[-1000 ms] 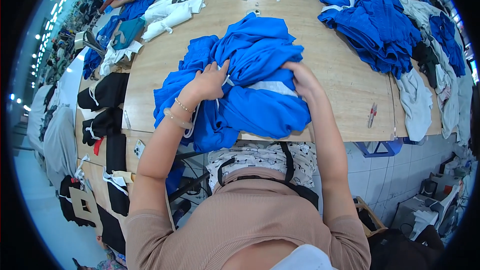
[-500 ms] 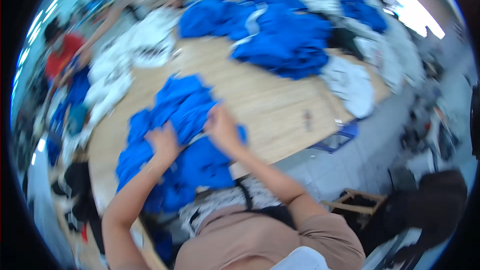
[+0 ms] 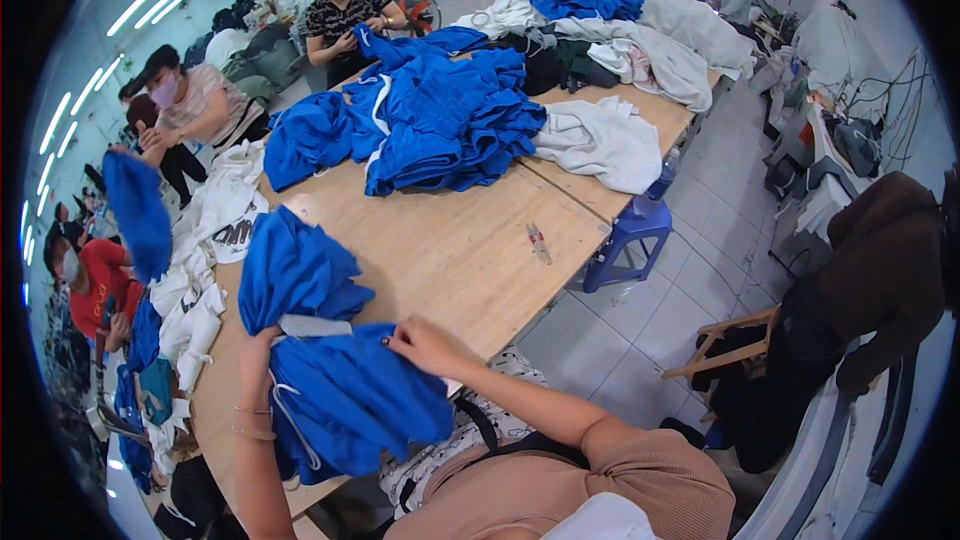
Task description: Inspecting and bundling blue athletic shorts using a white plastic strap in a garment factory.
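Observation:
A blue garment (image 3: 365, 395) lies at the near left edge of the table, its lower part hanging toward me. A pale grey-white band (image 3: 315, 326) crosses it, and a white cord (image 3: 290, 415) loops down its left side. More bunched blue cloth (image 3: 298, 270) rests just beyond the band. My left hand (image 3: 259, 348) grips the garment's left side by the band; the cloth partly hides its fingers. At the right end of the band, my right hand (image 3: 422, 346) pinches the garment's edge between thumb and fingers.
Small thread snips (image 3: 539, 243) lie on the wooden table (image 3: 450, 260). A large blue garment pile (image 3: 450, 120) and white cloth (image 3: 605, 145) cover its far side. A blue stool (image 3: 630, 240) stands by the right edge. Co-workers handle blue cloth at the far side and left.
The bunched garment has been opened out, showing its pale band and cord. My left hand has moved left and nearer me; my right hand has come nearer. The view has shifted and sharpened.

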### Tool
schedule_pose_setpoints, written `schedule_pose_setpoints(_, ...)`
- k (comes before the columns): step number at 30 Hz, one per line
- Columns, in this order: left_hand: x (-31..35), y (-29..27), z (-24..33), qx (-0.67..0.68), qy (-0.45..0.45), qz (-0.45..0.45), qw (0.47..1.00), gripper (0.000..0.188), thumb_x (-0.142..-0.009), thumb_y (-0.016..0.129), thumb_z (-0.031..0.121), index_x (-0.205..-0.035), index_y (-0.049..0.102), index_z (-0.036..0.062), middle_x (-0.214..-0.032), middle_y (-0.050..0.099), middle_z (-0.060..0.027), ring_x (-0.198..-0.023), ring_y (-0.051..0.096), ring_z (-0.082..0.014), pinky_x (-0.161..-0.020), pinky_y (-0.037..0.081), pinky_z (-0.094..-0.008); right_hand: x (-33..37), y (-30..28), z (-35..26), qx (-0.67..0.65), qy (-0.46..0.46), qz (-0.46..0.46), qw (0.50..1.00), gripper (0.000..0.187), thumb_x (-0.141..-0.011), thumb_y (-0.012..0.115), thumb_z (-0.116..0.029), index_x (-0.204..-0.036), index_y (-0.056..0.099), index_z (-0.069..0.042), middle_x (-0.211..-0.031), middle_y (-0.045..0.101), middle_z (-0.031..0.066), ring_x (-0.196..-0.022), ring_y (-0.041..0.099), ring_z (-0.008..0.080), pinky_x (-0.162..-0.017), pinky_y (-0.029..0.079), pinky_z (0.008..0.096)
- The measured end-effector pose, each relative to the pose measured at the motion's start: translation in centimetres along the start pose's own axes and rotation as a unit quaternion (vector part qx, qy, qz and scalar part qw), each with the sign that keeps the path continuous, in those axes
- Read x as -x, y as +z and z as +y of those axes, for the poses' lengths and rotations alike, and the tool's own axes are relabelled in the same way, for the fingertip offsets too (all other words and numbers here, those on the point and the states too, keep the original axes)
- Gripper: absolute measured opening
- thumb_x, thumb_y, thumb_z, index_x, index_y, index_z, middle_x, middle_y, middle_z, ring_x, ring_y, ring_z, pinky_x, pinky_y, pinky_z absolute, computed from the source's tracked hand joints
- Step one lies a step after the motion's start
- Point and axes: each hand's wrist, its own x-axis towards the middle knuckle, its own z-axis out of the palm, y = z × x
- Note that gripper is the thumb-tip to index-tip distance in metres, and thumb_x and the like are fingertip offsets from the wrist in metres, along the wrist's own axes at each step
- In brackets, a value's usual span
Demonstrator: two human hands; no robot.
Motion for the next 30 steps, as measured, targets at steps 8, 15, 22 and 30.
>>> schedule_pose_setpoints(8,3.3,3.1,7.7,0.436,0.065,-0.15,0.885,0.038,-0.092,0.05,0.03,-0.117,0.054,0.0013,-0.109,0.062,-0.0135,-0.094,0.062,-0.0246,-0.084,0.052,-0.0366,0.3,-12.2,-13.3,-0.124,-0.315,-0.009,0.941,0.071,-0.083,0.063,-0.032,-0.143,0.031,-0.013,-0.146,0.027,0.0185,-0.135,0.026,0.0335,-0.109,0.022,0.0403)
schedule_pose_setpoints(15,-8.3,3.4,-10.1,0.412,-0.091,-0.156,0.893,0.043,-0.088,0.055,0.04,-0.113,0.056,0.0049,-0.107,0.063,-0.0118,-0.093,0.062,-0.0252,-0.083,0.052,-0.0367,2.4,-9.5,-17.0,0.263,-0.268,0.033,0.926,0.056,-0.081,0.062,-0.039,-0.13,0.048,-0.018,-0.134,0.04,0.0149,-0.115,0.041,0.0323,-0.087,0.035,0.0473)
schedule_pose_setpoints(22,3.4,8.5,-5.4,0.103,0.053,0.014,0.993,0.04,-0.087,0.06,0.024,-0.123,0.053,0.0092,-0.125,0.049,-0.0071,-0.114,0.046,-0.02,-0.094,0.039,-0.036,3.9,-4.6,-9.1,0.342,-0.097,-0.003,0.935,0.052,-0.081,0.064,-0.037,-0.124,0.052,-0.012,-0.107,0.047,0.0155,-0.098,0.046,0.0322,-0.076,0.043,0.0428)
schedule_pose_setpoints(30,10.6,9.1,-1.3,-0.268,0.347,-0.091,0.894,0.031,-0.082,0.062,0.028,-0.111,0.064,0.018,-0.132,0.048,-0.0076,-0.127,0.037,-0.0329,-0.104,0.027,-0.0444,4.1,-7.5,-13.7,0.099,-0.254,-0.358,0.893,0.035,-0.082,0.065,-0.023,-0.11,0.061,-0.003,-0.098,0.062,0.0142,-0.09,0.063,0.0297,-0.074,0.051,0.0351)
